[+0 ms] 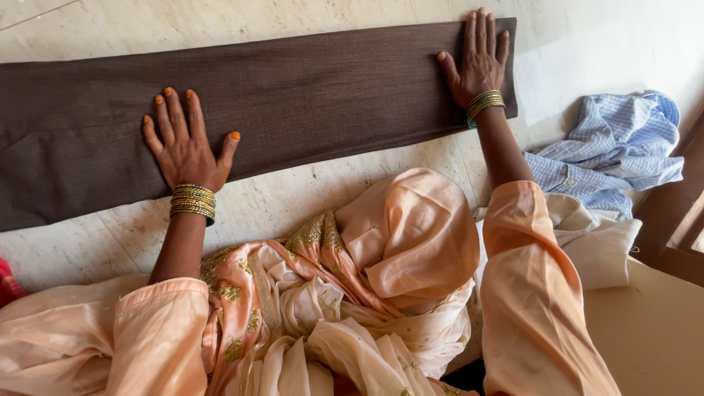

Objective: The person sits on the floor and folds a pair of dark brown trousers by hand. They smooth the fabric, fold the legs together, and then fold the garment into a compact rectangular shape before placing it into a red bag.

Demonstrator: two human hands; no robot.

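From the head camera, looking down: a long folded strip of dark brown woven cloth (293, 103) lies flat on the pale marble floor (308, 202), running from the left edge of the picture to a squared-off end at the upper right. Judging by how it lies, the folding lengthwise looks done: the edges are straight and the surface is nearly free of creases. What seems left is the smoothing and any further folding across its length; the strip is still stretched out at full length.

The left hand (187, 147) rests palm-down on the middle of the brown cloth, fingers (174, 110) spread wide and flat, thumb out to the side, gripping nothing. The wrist carries a stack of gold bangles (193, 202), and the forearm comes up from a peach sleeve (158, 330) at the bottom.

The right hand (478, 62) presses palm-down near the cloth's right end, its fingers straight and close together, fingertips reaching the far edge; it also grips nothing. The right arm is stretched further out than the left.

Between the arms lies bunched peach fabric with gold embroidery (352, 279). To the right, apart from the brown cloth, a crumpled blue-and-white checked shirt (616, 147) lies on the floor, with a cream garment (594, 238) just below it.
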